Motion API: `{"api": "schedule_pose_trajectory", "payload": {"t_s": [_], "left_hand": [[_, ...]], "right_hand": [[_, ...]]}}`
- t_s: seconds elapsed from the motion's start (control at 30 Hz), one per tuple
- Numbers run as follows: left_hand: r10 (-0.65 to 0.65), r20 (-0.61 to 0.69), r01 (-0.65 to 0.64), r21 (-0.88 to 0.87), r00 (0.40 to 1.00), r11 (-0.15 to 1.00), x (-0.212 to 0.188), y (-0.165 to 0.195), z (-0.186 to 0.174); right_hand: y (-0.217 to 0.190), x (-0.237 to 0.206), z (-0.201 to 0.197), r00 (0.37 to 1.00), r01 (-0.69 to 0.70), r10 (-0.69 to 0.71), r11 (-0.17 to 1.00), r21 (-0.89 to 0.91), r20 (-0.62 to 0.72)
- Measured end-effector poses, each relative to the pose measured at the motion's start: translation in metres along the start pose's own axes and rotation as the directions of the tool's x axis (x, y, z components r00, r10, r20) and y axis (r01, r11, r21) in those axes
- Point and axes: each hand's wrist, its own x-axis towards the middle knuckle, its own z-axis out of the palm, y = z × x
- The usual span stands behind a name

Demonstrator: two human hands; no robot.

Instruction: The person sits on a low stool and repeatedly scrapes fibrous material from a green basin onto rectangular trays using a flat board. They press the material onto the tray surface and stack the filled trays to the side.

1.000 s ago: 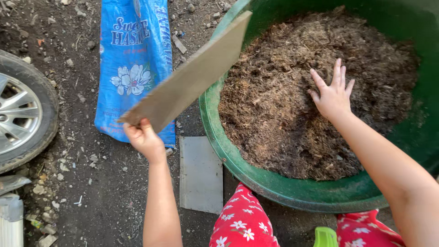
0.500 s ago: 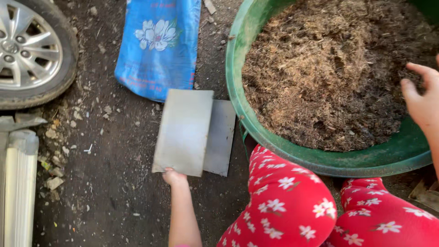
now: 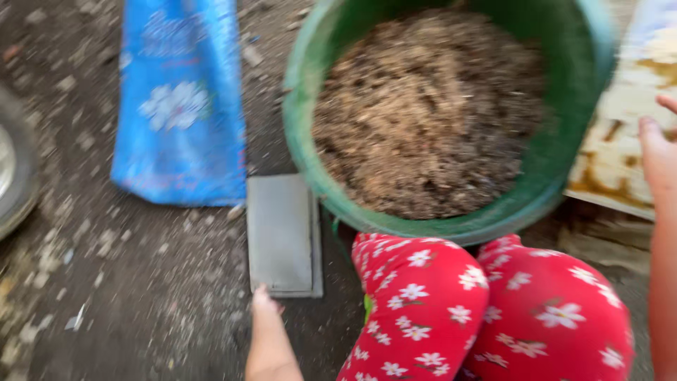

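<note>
On the dirt beside the green tub (image 3: 321, 183), a flat grey board (image 3: 280, 233), left hand (image 3: 264, 305) fingertips on its near edge, grip unclear.

Left hand (image 3: 265, 300) low, near centre, arm reaching straight forward, fingers curled down. Right hand (image 3: 659, 152) raised at far right edge (partly cropped), fingers loosely spread, forearm vertical.

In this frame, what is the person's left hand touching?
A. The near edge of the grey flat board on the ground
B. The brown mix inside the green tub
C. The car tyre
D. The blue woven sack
A: the left hand rests at the near edge of the grey flat board, which lies on the dirt ground beside the green tub.
</note>
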Motion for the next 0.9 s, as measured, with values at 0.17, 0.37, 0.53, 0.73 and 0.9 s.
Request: {"api": "schedule_pose_trajectory", "payload": {"t_s": [0.17,0.37,0.53,0.73,0.9], "left_hand": [[0.77,-0.404,-0.508,0.585,0.493,0.632,-0.025,0.029,0.033],[0.879,0.436,-0.981,0.094,0.192,0.168,-0.118,0.084,0.157],[0.531,0.845,-0.991,0.114,0.062,-0.065,-0.287,0.043,0.303],[-0.187,0.982,-0.998,-0.009,0.002,-0.055,-0.393,-0.104,0.443],[-0.085,0.993,-0.937,-0.106,-0.083,-0.333,-0.385,-0.219,0.482]], "right_hand": [[0.045,-0.042,-0.082,0.923,-0.367,0.352,0.927,-0.079,-0.155],[0.066,-0.086,-0.117,0.923,-0.385,0.349,0.856,-0.346,-0.162],[0.06,-0.105,-0.104,0.859,-0.512,0.489,0.803,-0.304,-0.154],[0.047,-0.118,-0.093,0.829,-0.553,0.537,0.739,-0.386,-0.16],[0.043,-0.127,-0.084,0.834,-0.55,0.509,0.736,-0.394,-0.213]]}}
